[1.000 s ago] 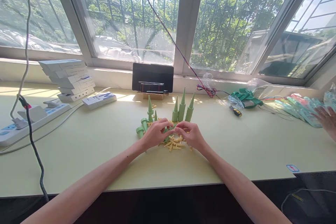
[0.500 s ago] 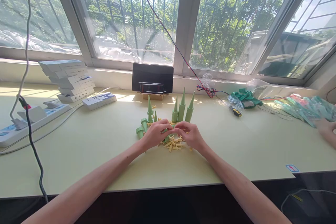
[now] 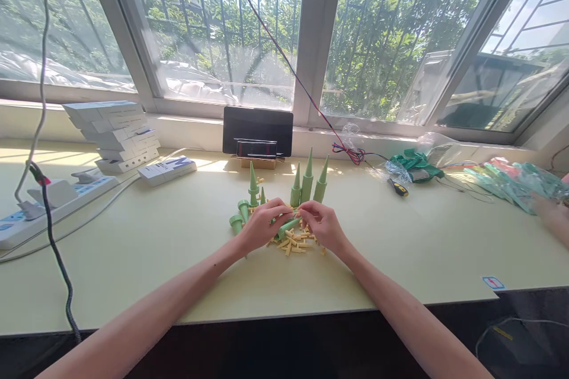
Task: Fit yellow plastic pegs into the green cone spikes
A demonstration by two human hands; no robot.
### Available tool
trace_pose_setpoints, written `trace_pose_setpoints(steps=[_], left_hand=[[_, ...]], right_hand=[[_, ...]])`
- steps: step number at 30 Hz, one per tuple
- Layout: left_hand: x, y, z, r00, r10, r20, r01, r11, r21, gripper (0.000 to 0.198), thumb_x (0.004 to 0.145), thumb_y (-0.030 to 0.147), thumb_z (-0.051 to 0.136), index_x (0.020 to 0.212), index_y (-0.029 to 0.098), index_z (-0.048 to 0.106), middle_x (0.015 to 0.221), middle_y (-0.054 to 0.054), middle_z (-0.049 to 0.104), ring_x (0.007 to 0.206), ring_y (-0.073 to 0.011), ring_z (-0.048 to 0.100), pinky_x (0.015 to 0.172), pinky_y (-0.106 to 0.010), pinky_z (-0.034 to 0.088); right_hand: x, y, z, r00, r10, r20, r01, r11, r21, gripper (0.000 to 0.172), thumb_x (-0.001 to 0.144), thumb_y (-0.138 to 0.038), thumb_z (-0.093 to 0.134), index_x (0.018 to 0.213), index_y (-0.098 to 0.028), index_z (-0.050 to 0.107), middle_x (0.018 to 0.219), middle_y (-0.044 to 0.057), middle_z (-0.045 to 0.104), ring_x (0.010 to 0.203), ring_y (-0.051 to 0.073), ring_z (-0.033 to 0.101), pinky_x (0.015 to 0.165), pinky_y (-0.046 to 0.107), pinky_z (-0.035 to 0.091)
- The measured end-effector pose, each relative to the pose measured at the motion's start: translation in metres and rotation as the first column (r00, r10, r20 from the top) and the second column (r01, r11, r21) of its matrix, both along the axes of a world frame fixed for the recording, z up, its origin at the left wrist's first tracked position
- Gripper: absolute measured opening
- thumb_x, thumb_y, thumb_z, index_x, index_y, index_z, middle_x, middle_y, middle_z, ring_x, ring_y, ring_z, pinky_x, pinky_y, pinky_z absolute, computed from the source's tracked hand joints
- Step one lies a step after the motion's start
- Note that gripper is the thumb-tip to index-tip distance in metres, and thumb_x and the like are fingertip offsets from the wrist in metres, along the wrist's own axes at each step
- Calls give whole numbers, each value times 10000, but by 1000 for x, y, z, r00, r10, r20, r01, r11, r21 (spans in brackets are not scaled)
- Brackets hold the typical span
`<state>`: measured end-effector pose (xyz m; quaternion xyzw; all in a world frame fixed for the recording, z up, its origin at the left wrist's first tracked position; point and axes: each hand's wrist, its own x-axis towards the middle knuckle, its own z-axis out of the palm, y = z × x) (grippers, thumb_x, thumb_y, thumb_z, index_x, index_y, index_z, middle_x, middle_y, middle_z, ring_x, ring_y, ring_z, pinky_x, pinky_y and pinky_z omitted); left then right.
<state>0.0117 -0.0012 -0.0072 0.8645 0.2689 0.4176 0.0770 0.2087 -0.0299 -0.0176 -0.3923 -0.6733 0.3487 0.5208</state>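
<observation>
My left hand [image 3: 265, 224] and my right hand [image 3: 323, 226] meet above the middle of the table. Both are closed in a pinch, fingertips close together, around something small that the fingers mostly hide. Below them lies a green plastic spike [image 3: 288, 227], partly covered by my left hand. A loose pile of small pale-yellow T-shaped pegs [image 3: 294, 243] spreads on the table beneath. Just behind my hands stand three pointed green spikes [image 3: 307, 180]. Left of my left hand are more green pieces, including an upright spike [image 3: 253, 186] and a flanged cone [image 3: 236, 224] lying over.
A dark tablet [image 3: 258, 130] leans on a stand by the window. Stacked white boxes [image 3: 118, 130], a flat box [image 3: 166, 170] and a power strip [image 3: 57, 210] are leftward. Rightward lie a yellow-black tool [image 3: 398, 188], green plastic bags [image 3: 502, 180] and another person's hand [image 3: 551, 213].
My right fingertips have risen slightly and drawn a little away from my left, showing more of the green spike beneath. The other person's hand at the far right has shifted.
</observation>
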Motion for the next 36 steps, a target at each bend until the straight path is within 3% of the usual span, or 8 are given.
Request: trace_pose_setpoints(steps=[14, 19, 27, 36], left_hand=[[1, -1, 0, 999, -27, 42, 26, 999, 38, 145, 945, 252, 575, 918, 181, 698, 846, -33, 655, 670, -97, 583, 614, -215, 460], [2, -2, 0, 998, -18, 59, 14, 998, 59, 140, 943, 238, 576, 918, 183, 702, 835, -27, 651, 659, -92, 578, 606, -212, 458], [1, -1, 0, 996, -66, 56, 63, 996, 58, 134, 934, 222, 585, 952, 193, 714, 857, -37, 650, 695, -103, 596, 627, -221, 483], [2, -3, 1, 995, -71, 70, 64, 994, 89, 139, 893, 180, 617, 1002, 194, 701, 854, -29, 647, 677, -99, 583, 606, -214, 476]], right_hand=[[0, -1, 2, 1000, 3, 24, -3, 1000, 1, 263, 919, -437, 557, 921, -194, 657, 721, 27, 655, 568, 144, 599, 498, 250, 483], [0, -3, 5, 998, 12, 59, -11, 1000, -5, 241, 907, -419, 576, 959, -198, 659, 809, 41, 688, 607, 153, 630, 510, 252, 491], [0, -2, 2, 982, -61, 181, 46, 995, 83, 167, 871, -309, 615, 946, -187, 700, 817, 40, 718, 645, 156, 641, 566, 252, 492], [2, -3, 5, 992, -34, 119, 26, 997, 70, 166, 888, -307, 589, 953, -190, 687, 801, 28, 689, 621, 154, 639, 588, 266, 513]])
